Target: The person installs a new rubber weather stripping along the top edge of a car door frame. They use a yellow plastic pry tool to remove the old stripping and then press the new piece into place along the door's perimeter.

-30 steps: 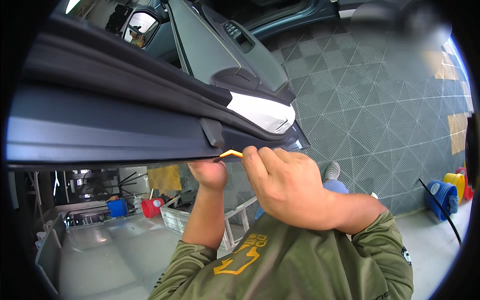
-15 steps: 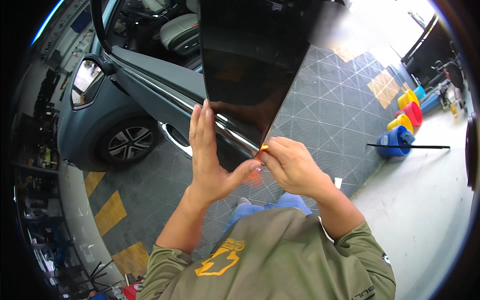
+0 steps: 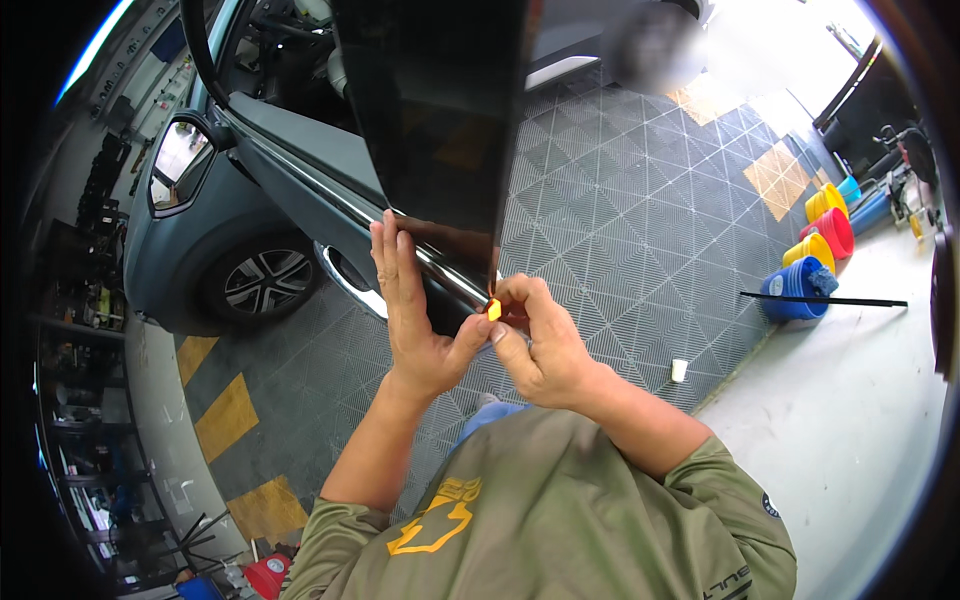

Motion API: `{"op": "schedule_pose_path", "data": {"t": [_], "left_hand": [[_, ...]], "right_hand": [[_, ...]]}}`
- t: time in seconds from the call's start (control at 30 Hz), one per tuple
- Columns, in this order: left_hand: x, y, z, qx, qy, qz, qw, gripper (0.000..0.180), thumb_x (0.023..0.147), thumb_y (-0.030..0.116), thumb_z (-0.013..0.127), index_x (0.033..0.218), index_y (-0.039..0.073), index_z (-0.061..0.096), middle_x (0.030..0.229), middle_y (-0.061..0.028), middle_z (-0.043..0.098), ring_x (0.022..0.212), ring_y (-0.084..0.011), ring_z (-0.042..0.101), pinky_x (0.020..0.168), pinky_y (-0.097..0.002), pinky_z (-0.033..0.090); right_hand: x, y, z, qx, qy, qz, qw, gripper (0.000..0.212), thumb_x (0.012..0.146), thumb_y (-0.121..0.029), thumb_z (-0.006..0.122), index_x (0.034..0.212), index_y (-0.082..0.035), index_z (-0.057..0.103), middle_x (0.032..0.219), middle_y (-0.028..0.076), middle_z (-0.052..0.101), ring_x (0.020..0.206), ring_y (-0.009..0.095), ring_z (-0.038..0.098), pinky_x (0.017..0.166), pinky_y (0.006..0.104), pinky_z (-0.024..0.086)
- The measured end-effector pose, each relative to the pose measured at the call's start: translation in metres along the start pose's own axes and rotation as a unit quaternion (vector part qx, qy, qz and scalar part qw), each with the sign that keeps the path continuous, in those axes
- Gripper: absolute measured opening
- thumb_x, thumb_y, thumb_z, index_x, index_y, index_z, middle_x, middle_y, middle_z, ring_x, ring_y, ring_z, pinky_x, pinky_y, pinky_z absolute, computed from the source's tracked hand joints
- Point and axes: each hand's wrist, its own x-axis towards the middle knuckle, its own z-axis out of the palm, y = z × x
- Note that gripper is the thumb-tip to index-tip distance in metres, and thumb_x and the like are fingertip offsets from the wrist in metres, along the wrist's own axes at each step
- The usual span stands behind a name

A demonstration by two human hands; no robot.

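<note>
A grey-blue car door [image 3: 270,180] stands open in front of me, with a chrome strip [image 3: 455,280] along its window line and a glossy black upright panel [image 3: 430,120] above. My left hand [image 3: 415,345] has its fingers stretched out flat against the door beside the chrome strip, thumb out toward the door's edge. At the strip's end, my right hand [image 3: 545,345] pinches a small yellow-orange piece [image 3: 494,310] between thumb and fingers. The left thumb tip is close to this piece. Its exact kind is hidden by the fingers.
Left of the hands are the chrome door handle [image 3: 345,280], side mirror [image 3: 182,165] and front wheel [image 3: 268,281]. Coloured buckets [image 3: 827,233] stand along the right wall, a black bar [image 3: 850,302] near them. A white cup [image 3: 679,371] is on the tiled floor [image 3: 620,240].
My right hand has shifted left in view and turned, so more of the yellow-orange piece shows. The black panel appears narrower and farther left. My left hand remains flat on the door.
</note>
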Motion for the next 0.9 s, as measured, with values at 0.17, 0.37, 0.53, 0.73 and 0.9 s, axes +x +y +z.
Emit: {"op": "schedule_pose_path", "data": {"t": [0.17, 0.37, 0.53, 0.73, 0.9], "left_hand": [[-0.006, 0.001, 0.005, -0.075, 0.022, -0.055, 0.995, 0.104, 0.084, 0.051, 0.073, 0.154, -0.005, 0.020, 0.160, -0.0294, 0.018, 0.151, -0.0440, 0.011, 0.120, -0.0513, 0.013], [-0.009, 0.008, 0.006, -0.088, 0.020, -0.105, 0.990, 0.105, 0.083, 0.052, 0.074, 0.153, -0.006, 0.021, 0.159, -0.0319, 0.016, 0.151, -0.0429, 0.011, 0.120, -0.0493, 0.016], [-0.013, 0.010, 0.011, -0.087, 0.031, -0.117, 0.989, 0.109, 0.082, 0.055, 0.074, 0.154, -0.005, 0.018, 0.159, -0.0325, 0.014, 0.151, -0.0428, 0.010, 0.120, -0.0494, 0.015], [-0.011, 0.012, 0.016, -0.072, 0.035, -0.128, 0.989, 0.113, 0.081, 0.060, 0.072, 0.154, -0.006, 0.017, 0.160, -0.0315, 0.014, 0.151, -0.0423, 0.008, 0.121, -0.0502, 0.014], [-0.012, 0.013, 0.020, -0.061, 0.043, -0.131, 0.989, 0.113, 0.082, 0.060, 0.071, 0.154, -0.007, 0.016, 0.160, -0.0304, 0.014, 0.151, -0.0418, 0.007, 0.121, -0.0506, 0.013]], "right_hand": [[0.019, 0.019, -0.013, -0.078, -0.016, -0.179, 0.981, 0.024, 0.089, 0.004, 0.059, 0.112, 0.002, 0.050, 0.104, 0.017, 0.062, 0.087, 0.026, 0.066, 0.078, 0.0369, 0.054], [0.015, 0.025, -0.034, 0.046, -0.017, 0.003, 0.999, 0.029, 0.088, 0.005, 0.059, 0.116, 0.000, 0.054, 0.089, 0.015, 0.064, 0.072, 0.031, 0.066, 0.066, 0.0359, 0.054], [0.034, 0.014, -0.048, -0.127, -0.080, -0.111, 0.982, 0.021, 0.089, 0.000, 0.061, 0.109, -0.004, 0.062, 0.081, 0.009, 0.063, 0.067, 0.025, 0.064, 0.060, 0.0360, 0.051], [0.039, 0.007, -0.046, -0.164, -0.076, -0.138, 0.974, 0.018, 0.086, -0.005, 0.067, 0.104, -0.006, 0.064, 0.074, 0.005, 0.060, 0.064, 0.023, 0.061, 0.055, 0.0357, 0.049], [0.041, 0.000, -0.046, -0.235, -0.070, -0.169, 0.955, 0.020, 0.082, -0.007, 0.070, 0.101, -0.008, 0.064, 0.072, 0.003, 0.058, 0.062, 0.020, 0.061, 0.053, 0.0333, 0.049]]}}
